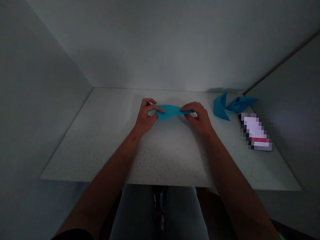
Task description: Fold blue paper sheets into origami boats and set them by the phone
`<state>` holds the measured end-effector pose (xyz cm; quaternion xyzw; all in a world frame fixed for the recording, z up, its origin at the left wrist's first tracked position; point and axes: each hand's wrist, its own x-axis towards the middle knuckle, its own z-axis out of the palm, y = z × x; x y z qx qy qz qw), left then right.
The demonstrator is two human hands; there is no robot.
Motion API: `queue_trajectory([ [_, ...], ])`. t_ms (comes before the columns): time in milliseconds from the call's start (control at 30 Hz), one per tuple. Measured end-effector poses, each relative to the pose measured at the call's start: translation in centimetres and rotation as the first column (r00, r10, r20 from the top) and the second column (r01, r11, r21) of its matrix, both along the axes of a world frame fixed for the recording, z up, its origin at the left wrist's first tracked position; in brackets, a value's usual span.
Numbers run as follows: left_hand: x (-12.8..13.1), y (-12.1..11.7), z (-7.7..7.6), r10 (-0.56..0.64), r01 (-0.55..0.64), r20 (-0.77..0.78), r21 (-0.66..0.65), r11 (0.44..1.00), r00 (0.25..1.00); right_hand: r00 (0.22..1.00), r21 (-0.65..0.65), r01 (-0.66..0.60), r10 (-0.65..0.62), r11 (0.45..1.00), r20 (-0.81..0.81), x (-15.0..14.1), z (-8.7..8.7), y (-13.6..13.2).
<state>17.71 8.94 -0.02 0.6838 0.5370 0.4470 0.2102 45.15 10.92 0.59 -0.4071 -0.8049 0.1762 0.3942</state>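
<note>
A piece of blue paper [170,112] is stretched between my two hands, above the middle of the pale table. My left hand [146,115] pinches its left end between thumb and fingers, with a finger lying across the front of the sheet. At the other end, my right hand [198,117] grips the narrow right tip in a pinch. The paper looks folded, but its exact layers are too small to tell.
Two folded blue paper shapes, one upright [220,106] and one like a boat [241,103], sit at the back right of the table [163,156]. Nearer, a phone [255,130] with a blurred lit screen lies by the right wall [300,108]. Walls enclose the table's back and sides.
</note>
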Motion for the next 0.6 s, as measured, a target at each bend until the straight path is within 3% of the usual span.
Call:
queue_trajectory([
  [167,-0.3,0.6,-1.0,0.083,-0.078,0.071,-0.073,0.994,0.994,0.995,0.047,0.001,-0.005,0.999,0.098,0.7,-0.4,0.5],
  [267,-0.3,0.8,-1.4,0.022,0.024,0.230,-0.197,0.980,0.973,0.993,0.042,-0.040,0.035,0.998,0.115,0.5,-0.5,0.3],
  [367,0.0,0.7,-1.3,-0.020,0.106,0.325,-0.251,0.962,0.946,0.983,-0.044,-0.174,0.176,0.984,0.054,-0.2,-0.5,-0.3],
  [500,0.0,0.4,-1.3,0.013,0.048,0.273,-0.216,0.975,0.962,0.934,-0.211,-0.354,0.354,0.911,-0.042,-1.6,-0.2,-1.4],
  [600,-0.3,0.3,-1.5,0.042,0.010,0.220,-0.230,0.973,0.975,0.910,-0.261,-0.414,0.401,0.872,-0.104,-2.1,0.0,-1.9],
])
